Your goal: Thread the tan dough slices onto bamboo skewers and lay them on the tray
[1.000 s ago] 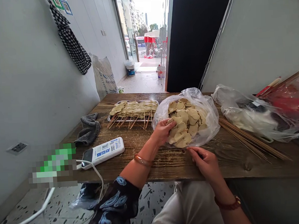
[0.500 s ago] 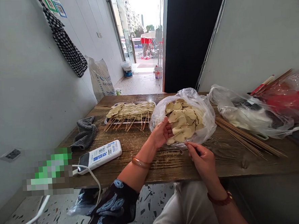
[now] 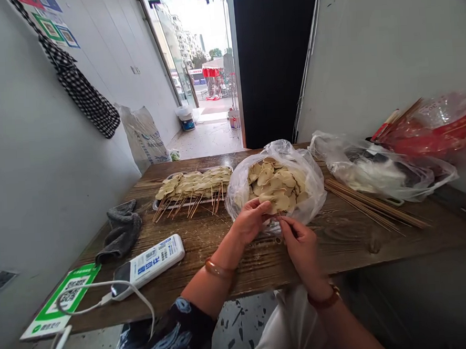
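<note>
LH (image 3: 249,223) thumb-over on slices (image 3: 279,200), RH (image 3: 301,240) pinching skewer (image 3: 279,213)

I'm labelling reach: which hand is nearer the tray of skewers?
Left. The left hand is in front and to the right of the tray; the right hand is farther right.

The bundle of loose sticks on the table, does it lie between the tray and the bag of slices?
No, the bundle of loose sticks lies right of the bag, and the tray stands left of it.
</note>
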A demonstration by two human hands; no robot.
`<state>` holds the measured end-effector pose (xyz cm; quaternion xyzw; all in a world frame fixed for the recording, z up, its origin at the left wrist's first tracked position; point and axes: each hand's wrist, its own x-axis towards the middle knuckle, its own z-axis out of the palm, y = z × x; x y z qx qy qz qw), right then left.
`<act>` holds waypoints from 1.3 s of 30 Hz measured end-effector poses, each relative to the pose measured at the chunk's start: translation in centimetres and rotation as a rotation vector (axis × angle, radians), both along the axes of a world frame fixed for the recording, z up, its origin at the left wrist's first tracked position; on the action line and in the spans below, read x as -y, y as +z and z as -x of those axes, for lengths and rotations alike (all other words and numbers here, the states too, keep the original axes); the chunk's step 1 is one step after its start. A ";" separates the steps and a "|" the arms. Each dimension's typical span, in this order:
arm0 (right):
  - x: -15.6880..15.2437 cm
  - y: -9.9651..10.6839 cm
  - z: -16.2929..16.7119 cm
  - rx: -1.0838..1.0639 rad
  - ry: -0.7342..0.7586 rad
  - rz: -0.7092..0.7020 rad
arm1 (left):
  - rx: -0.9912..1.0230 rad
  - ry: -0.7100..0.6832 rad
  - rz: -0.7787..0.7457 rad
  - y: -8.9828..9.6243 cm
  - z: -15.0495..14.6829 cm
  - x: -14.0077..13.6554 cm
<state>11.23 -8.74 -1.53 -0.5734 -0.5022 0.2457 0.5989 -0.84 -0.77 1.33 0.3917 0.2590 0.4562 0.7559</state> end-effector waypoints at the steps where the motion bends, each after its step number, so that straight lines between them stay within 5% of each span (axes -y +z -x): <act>1: 0.0 0.0 0.0 0.005 0.004 0.003 | -0.002 0.023 0.003 0.0 -0.1 0.0; 19: -0.3 -0.6 -0.2 -0.057 0.010 0.024 | -0.157 0.093 -0.034 -0.1 -1.3 1.1; 29: 0.5 -0.6 -0.4 -0.143 0.100 0.060 | 0.040 0.038 0.050 0.6 -0.6 0.2; 35: 0.4 -1.1 -0.5 -0.115 0.099 0.077 | -0.072 0.257 -0.005 0.5 0.2 -0.4; 39: 0.2 -1.1 -0.4 -0.074 0.074 0.083 | -0.346 0.468 -0.292 0.8 0.3 -0.3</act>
